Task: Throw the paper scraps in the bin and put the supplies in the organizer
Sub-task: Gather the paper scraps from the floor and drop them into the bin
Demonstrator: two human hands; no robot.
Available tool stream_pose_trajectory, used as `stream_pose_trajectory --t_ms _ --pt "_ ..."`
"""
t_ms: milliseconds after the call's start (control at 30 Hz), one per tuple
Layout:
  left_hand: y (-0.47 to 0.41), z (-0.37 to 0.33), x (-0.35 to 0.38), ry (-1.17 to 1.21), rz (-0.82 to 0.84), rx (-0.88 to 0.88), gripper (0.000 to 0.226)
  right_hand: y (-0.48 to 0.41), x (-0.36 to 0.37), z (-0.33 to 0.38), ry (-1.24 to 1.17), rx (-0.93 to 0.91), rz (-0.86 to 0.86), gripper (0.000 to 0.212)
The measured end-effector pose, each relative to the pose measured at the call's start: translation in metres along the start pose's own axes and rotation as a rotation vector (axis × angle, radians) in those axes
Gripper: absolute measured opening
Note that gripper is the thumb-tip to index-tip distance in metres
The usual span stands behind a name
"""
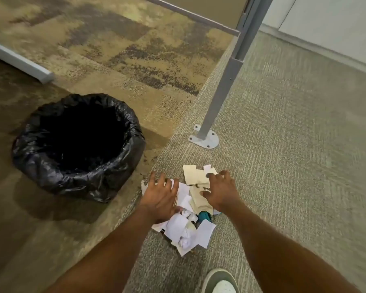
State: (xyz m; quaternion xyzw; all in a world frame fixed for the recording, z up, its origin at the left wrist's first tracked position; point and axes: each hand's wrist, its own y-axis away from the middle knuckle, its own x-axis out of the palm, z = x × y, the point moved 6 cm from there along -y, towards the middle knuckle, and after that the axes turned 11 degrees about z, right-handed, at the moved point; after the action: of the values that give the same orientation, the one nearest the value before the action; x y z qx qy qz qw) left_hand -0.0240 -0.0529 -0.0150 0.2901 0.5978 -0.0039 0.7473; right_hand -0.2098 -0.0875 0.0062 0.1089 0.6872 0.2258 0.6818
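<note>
I have both hands spread flat over the paper scraps (188, 208), left hand (162, 197) and right hand (220, 193) unclenched on either side to rake the pile together. It lies on the carpet just right of the bin (78, 144), nothing gripped yet.

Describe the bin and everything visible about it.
The bin is round and lined with a glossy, crinkled black plastic bag that folds out over the rim and hides its walls. It stands upright and open on the brown carpet, left of the paper scraps and apart from them. Its inside is too dark to show any contents. Neither hand touches it.
</note>
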Motion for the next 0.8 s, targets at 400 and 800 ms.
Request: stream_pose_trajectory --t_ms 400,800 --pt "0.009 0.006 0.019 0.004 0.052 0.0 0.09 -0.003 0.013 0.01 -0.018 0.016 0.121 0.063" --pt "0.02 0.026 0.005 0.092 -0.072 0.139 0.041 -0.016 0.016 0.009 -0.228 0.104 0.197 0.068"
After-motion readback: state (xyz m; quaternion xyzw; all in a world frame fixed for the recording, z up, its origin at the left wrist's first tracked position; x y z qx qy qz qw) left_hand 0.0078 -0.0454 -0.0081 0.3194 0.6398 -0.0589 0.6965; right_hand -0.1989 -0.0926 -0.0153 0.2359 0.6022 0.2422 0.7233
